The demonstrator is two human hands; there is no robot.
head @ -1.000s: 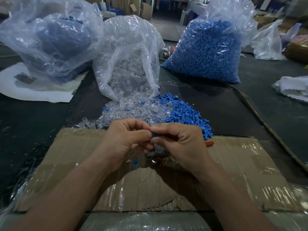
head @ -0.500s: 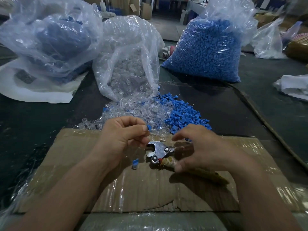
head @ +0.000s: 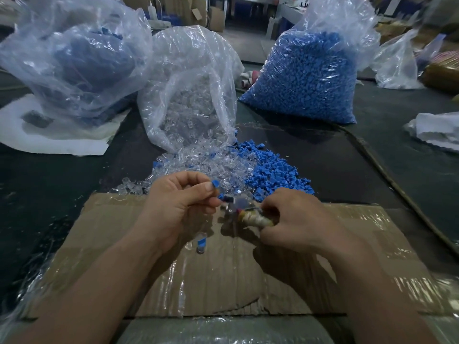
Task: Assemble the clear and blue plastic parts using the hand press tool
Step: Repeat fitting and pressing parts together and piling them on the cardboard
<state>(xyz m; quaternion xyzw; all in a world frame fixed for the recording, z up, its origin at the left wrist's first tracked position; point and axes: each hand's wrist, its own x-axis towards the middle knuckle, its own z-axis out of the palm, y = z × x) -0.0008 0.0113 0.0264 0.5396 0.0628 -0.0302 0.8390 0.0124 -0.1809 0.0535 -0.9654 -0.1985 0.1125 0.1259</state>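
Nearest, on the taped cardboard (head: pixel 124 244) covering the counter, lies a small clear-and-blue piece (head: pixel 201 243). Just beyond it the left grip (head: pixel 181 204) pinches a blue part (head: pixel 215 184) at its fingertips. The right grip (head: pixel 295 219) is curled round the hand press tool (head: pixel 253 218), whose blurred head seems to touch the left fingers. Behind them lie loose clear parts (head: pixel 198 167) and blue parts (head: pixel 273 175), then a bag of clear pieces (head: pixel 191 100) and a bag of blue pieces (head: pixel 310 78).

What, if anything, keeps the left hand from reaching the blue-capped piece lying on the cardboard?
Likely reachable, yes: the piece lies uncovered on the cardboard near the left hand, but it pinches a blue part.
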